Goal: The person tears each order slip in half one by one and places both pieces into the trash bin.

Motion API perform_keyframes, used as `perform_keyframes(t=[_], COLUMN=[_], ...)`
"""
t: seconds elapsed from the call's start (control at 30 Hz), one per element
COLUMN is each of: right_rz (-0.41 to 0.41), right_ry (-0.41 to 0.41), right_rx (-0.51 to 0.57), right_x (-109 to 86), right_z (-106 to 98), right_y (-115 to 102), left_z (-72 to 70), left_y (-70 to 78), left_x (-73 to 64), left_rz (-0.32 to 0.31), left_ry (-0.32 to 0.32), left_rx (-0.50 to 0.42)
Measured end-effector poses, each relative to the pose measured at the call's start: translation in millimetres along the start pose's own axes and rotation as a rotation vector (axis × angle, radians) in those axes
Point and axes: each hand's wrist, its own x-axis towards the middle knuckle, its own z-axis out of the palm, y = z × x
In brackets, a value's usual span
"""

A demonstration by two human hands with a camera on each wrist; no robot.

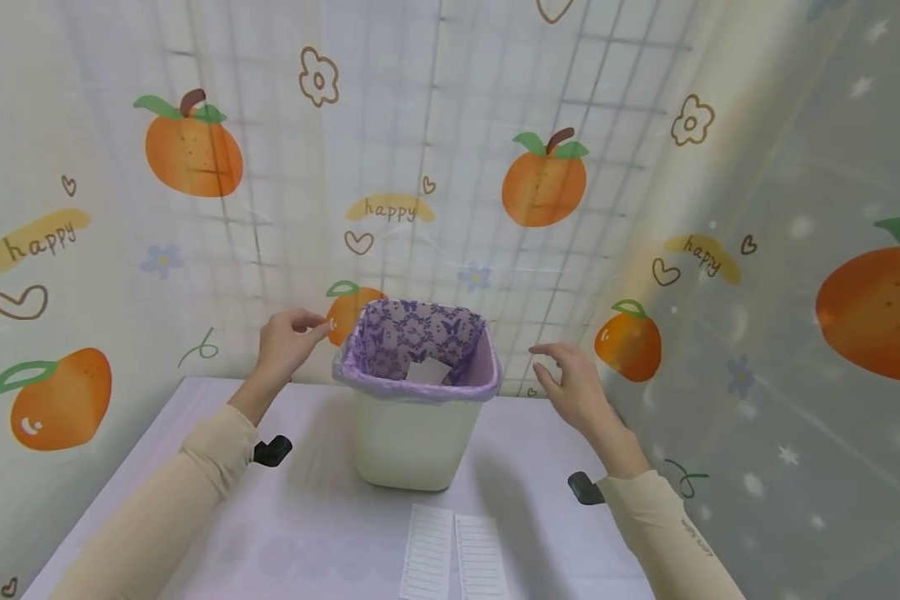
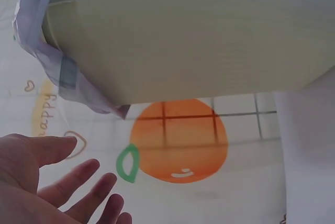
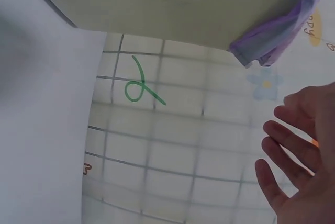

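Note:
A cream-white trash bin point(image 1: 417, 442) stands upright on the table, lined with a purple butterfly-patterned bag point(image 1: 420, 321) folded over its rim. Inside the bin lies a piece of white paper point(image 1: 428, 371). My left hand point(image 1: 288, 340) hovers to the left of the bin, apart from it; the left wrist view shows its fingers point(image 2: 84, 179) relaxed and holding nothing. On the other side, my right hand point(image 1: 574, 387) hangs in the air clear of the rim. Its fingers point(image 3: 287, 153) are loosely bent with nothing between them. The bin's underside and lower contents are hidden.
Two white lined paper strips point(image 1: 427, 550) lie side by side on the pale table point(image 1: 300, 517) in front of the bin. Behind it hangs a curtain point(image 1: 390, 100) printed with oranges, with a wire grid showing through. Another curtain surface point(image 1: 787, 350) borders the right side.

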Motion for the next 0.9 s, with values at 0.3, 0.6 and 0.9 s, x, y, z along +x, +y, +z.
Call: perform_keyframes(t=[0.3, 0.6, 0.9], right_rz=[-0.023, -0.041, -0.015], right_ry=[0.031, 0.085, 0.206], right_rx=[0.033, 0.05, 0.107], right_x=[-16.6, -33.6, -53.2], right_z=[15, 44, 69], right_y=[7, 10, 16], left_z=[9.6, 20.8, 31.5], left_y=[-30.8, -55.6, -74.2], left_x=[-12.1, -28.3, -37.5], left_rz=[-0.042, -0.027, -0.007], left_ry=[-0.014, -0.047, -0.069], left_rx=[0.006, 0.025, 0.047])
